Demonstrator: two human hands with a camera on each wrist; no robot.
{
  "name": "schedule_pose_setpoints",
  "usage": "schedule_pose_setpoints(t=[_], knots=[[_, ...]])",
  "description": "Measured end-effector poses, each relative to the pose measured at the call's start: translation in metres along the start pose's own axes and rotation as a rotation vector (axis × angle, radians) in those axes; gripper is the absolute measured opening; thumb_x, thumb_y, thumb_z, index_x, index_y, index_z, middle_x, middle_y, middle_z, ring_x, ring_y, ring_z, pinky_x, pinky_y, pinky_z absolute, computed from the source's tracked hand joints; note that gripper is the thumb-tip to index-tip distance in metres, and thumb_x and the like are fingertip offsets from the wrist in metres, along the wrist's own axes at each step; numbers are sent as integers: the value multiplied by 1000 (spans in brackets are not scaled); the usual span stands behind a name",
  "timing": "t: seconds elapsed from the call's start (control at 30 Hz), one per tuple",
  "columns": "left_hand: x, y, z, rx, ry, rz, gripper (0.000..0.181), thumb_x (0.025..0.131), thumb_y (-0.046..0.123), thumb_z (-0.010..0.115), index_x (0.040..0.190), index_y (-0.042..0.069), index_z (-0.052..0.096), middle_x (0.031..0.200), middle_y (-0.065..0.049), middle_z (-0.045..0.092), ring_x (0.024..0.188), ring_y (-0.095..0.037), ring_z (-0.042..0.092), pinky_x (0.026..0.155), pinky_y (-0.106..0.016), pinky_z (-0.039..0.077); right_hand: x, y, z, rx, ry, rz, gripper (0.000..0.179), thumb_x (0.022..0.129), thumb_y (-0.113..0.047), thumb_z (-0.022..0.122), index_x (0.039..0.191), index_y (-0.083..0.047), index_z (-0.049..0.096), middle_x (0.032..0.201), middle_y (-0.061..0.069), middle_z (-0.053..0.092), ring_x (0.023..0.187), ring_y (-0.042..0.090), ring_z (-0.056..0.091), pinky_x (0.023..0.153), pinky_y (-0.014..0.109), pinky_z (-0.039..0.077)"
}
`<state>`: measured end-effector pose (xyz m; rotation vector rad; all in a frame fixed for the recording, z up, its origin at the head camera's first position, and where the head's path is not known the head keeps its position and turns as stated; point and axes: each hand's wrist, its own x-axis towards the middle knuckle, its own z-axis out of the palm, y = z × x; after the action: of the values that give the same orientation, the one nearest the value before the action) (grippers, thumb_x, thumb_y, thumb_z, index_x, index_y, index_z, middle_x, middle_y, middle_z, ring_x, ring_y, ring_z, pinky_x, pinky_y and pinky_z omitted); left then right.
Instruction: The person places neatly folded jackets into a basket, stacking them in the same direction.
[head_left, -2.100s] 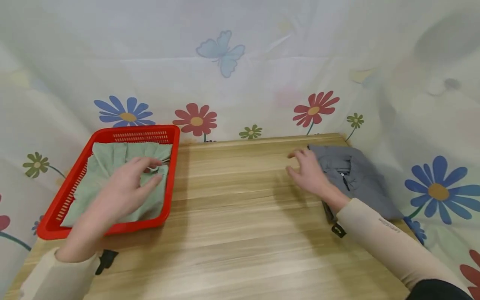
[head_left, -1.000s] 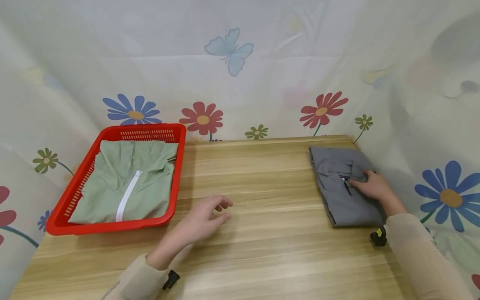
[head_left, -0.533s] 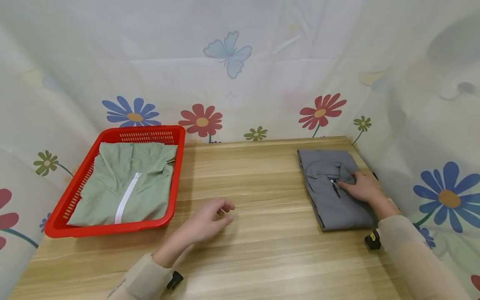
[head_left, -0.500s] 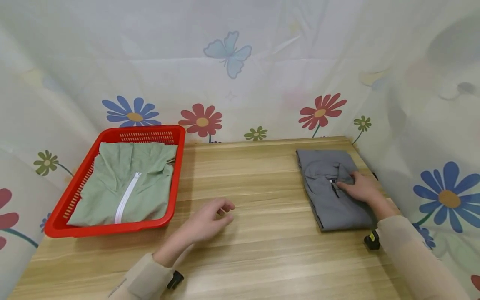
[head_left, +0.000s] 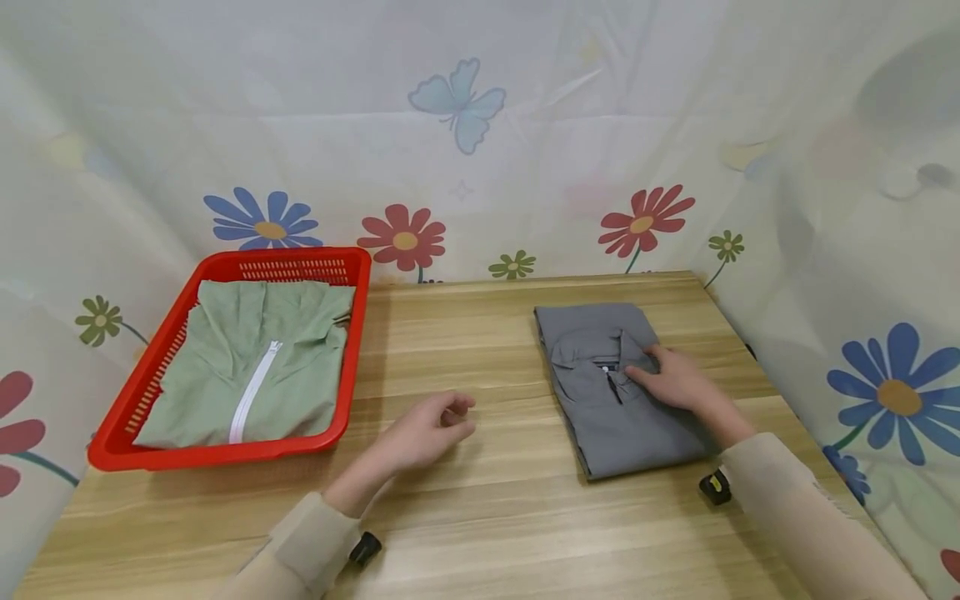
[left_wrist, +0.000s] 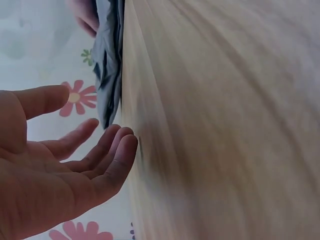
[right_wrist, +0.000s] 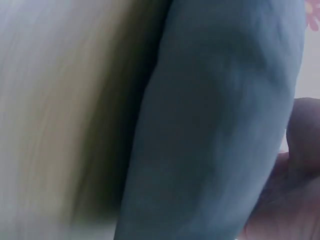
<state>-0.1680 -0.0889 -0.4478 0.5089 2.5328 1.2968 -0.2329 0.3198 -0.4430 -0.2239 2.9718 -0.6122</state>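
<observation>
A folded grey zip-neck jacket lies on the wooden table, its collar and black zipper pull facing up. At its right side my right hand grips the edge, with the thumb over the top near the collar; the other fingers are mostly hidden. The right wrist view shows the jacket's side close up and blurred, with part of the hand behind it. My left hand hovers low over the table between basket and jacket, fingers loosely bent around nothing; the left wrist view shows its palm.
At the left stands a red plastic basket with a folded green jacket in it, white zipper up. A flower-printed curtain encloses the back and sides of the wooden table.
My right hand has moved onto the grey jacket's right side and drawn the jacket left across the table. My left hand has gone from over the basket to the table's middle.
</observation>
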Motion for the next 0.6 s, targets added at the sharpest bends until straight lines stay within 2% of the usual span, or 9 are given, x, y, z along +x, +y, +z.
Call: schedule_pose_setpoints(t=[0.13, 0.4, 0.6], knots=[[5, 0, 3, -34, 9, -31, 39, 100, 17, 67, 134, -1, 62, 123, -14, 67, 109, -26, 63, 96, -47, 51, 0, -21, 6, 22, -17, -53, 60, 103, -29, 59, 137, 20, 48, 133, 42, 52, 126, 56, 49, 103, 64, 41], [13, -2, 4, -94, 62, -116, 47, 101, 19, 66, 142, -3, 55, 131, -19, 62, 116, -30, 60, 100, -49, 48, 0, -54, 20, 63, -71, -128, 57, 104, -26, 59, 142, 15, 47, 141, 39, 49, 132, 53, 45, 107, 62, 39], [16, -3, 3, -135, 84, -126, 51, 101, 16, 64, 144, -8, 51, 131, -24, 61, 119, -35, 60, 101, -50, 48, 1, -71, 26, 90, -93, -147, 59, 104, -26, 59, 144, 14, 45, 142, 38, 48, 133, 51, 45, 108, 61, 39]])
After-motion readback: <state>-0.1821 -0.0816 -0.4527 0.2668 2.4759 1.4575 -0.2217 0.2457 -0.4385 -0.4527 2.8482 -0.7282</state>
